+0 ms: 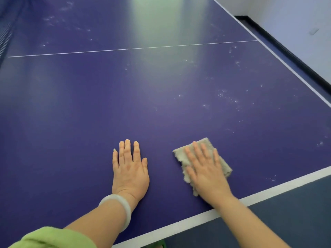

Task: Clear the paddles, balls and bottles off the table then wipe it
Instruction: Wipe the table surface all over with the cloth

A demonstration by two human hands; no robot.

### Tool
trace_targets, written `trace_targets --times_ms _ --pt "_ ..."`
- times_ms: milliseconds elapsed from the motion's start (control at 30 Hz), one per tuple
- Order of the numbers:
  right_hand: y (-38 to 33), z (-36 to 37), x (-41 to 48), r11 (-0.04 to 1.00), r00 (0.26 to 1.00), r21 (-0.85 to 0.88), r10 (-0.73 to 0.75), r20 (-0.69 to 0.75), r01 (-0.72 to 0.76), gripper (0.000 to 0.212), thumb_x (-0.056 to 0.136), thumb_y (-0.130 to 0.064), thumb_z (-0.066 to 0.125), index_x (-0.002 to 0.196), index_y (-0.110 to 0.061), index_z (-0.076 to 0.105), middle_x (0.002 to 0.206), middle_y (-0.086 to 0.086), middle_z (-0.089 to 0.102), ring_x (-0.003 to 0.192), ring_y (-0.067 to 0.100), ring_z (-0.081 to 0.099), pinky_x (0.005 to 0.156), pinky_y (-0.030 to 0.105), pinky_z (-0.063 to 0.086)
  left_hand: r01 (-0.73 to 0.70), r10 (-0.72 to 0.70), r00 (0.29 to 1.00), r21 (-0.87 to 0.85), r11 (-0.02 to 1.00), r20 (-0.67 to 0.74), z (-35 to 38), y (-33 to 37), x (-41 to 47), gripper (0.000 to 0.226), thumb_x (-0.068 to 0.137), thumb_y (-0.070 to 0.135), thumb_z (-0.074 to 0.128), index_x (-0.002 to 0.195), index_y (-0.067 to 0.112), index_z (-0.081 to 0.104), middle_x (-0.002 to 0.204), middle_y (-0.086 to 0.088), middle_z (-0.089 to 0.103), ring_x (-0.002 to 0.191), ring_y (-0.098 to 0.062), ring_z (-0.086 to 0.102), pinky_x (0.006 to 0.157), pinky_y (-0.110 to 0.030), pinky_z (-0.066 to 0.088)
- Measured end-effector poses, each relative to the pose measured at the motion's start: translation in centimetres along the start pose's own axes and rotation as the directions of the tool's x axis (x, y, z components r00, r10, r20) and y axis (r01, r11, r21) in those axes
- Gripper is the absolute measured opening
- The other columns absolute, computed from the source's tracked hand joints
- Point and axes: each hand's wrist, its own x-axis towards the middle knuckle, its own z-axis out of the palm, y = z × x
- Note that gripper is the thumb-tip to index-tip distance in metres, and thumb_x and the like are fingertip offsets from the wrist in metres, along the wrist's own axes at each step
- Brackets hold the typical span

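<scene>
- Worktop (161, 108) shows no paddles, balls or bottles; pale specks remain on its right side.
- Right hand (206, 169), fingers flat and released, presses the cloth (223, 163) near the front edge for wiping.
- Left hand (129, 169) rests splayed, likely bracing.

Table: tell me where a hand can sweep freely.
Nearly all of the table is bare: from the hands out to the thin white line, and beyond it. Left of the left hand is free too. Only the near edge is taken, the right hand flat on the cloth.
</scene>
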Motion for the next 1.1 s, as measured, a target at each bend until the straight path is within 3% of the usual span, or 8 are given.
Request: trace_targets --times_ms 100,167,333,567,667,800,900,1100 --pt "5.4 -0.8 0.4 0.779 0.788 0.116 0.605 0.115 -0.616 0.061 0.102 -0.047 0.012 0.156 -0.025 -0.004 0.164 0.004 -0.008 0.151 0.026 -0.008 0.118 0.056 -0.001 -0.006 0.006 1.000 -0.003 1.000 -0.008 0.0 0.0 -0.2 0.065 0.096 0.041 -0.002 0.155 0.015 0.000 0.163 -0.011 -0.001 0.150 -0.027 -0.009 0.122 -0.046 -0.005" --pt "4.3 -0.9 0.0 0.683 0.703 0.166 0.695 0.152 -0.711 0.066 0.098 -0.052 0.005 0.157 -0.023 0.000 0.164 0.008 -0.006 0.150 0.028 -0.009 0.117 0.060 0.000 -0.006 0.006 1.000 -0.019 1.000 -0.010 -0.2 -0.1 -0.1 0.068 0.094 0.040 -0.005 0.156 0.015 0.003 0.163 -0.011 0.002 0.150 -0.027 -0.006 0.122 -0.046 -0.004" --pt "-6.5 -0.5 -0.5 0.950 0.954 0.090 0.300 0.018 -0.300 0.065 0.097 -0.049 0.019 0.154 -0.017 0.020 0.160 0.019 0.017 0.148 0.041 0.014 0.115 0.067 0.009 -0.011 0.010 1.000 -0.066 0.998 -0.016 0.1 -0.4 -0.1 0.058 0.102 0.033 0.013 0.156 0.016 0.004 0.163 -0.009 -0.001 0.150 -0.024 -0.008 0.122 -0.044 -0.004" --pt "-7.2 -0.5 8.6 0.995 0.993 0.035 -0.095 0.067 0.093 0.063 0.097 -0.051 0.007 0.156 -0.028 0.005 0.164 0.005 0.002 0.151 0.029 -0.005 0.118 0.060 0.000 -0.024 0.023 0.999 -0.041 0.999 -0.035 -0.2 -0.5 0.0 0.063 0.096 0.031 -0.002 0.155 0.013 0.010 0.162 -0.012 0.010 0.151 -0.025 0.002 0.123 -0.045 0.001" --pt "0.1 -0.1 11.3 0.989 0.987 0.025 0.147 0.067 -0.149 0.061 0.099 -0.051 0.009 0.155 -0.032 -0.004 0.164 0.000 -0.007 0.150 0.025 -0.009 0.118 0.057 -0.006 -0.007 0.006 0.999 -0.022 1.000 -0.032 0.1 -0.4 -0.1 0.063 0.095 0.029 -0.010 0.155 0.014 0.004 0.163 -0.012 0.003 0.151 -0.026 -0.004 0.123 -0.046 0.000" --pt "6.2 -1.0 11.1 0.777 0.793 0.160 0.592 0.145 -0.609 0.061 0.101 -0.050 0.015 0.157 -0.029 0.002 0.164 0.002 -0.006 0.150 0.027 -0.008 0.117 0.060 -0.005 0.000 0.000 1.000 0.028 1.000 0.003 0.1 -0.1 0.0 0.062 0.096 0.033 -0.002 0.153 0.011 0.005 0.162 -0.016 0.010 0.151 -0.030 0.003 0.122 -0.050 0.009" --pt "2.0 -1.1 10.2 0.728 0.747 0.169 0.650 0.140 -0.665 0.063 0.101 -0.050 0.013 0.157 -0.024 0.003 0.164 0.008 -0.006 0.150 0.033 -0.008 0.116 0.062 -0.004 0.001 -0.002 1.000 0.027 1.000 0.026 -0.2 0.1 0.0 0.061 0.096 0.032 0.012 0.150 0.007 0.025 0.156 -0.019 0.027 0.148 -0.034 0.020 0.117 -0.054 0.026" --pt "-9.4 -0.7 13.0 0.998 1.000 0.061 -0.021 0.023 0.020 0.061 0.098 -0.046 0.003 0.156 -0.026 0.004 0.164 0.009 -0.001 0.150 0.033 -0.003 0.117 0.061 -0.002 -0.017 0.015 0.999 0.049 0.999 0.042 -0.5 0.2 0.2 0.061 0.095 0.030 0.020 0.147 0.002 0.035 0.153 -0.022 0.033 0.145 -0.036 0.028 0.113 -0.054 0.027"
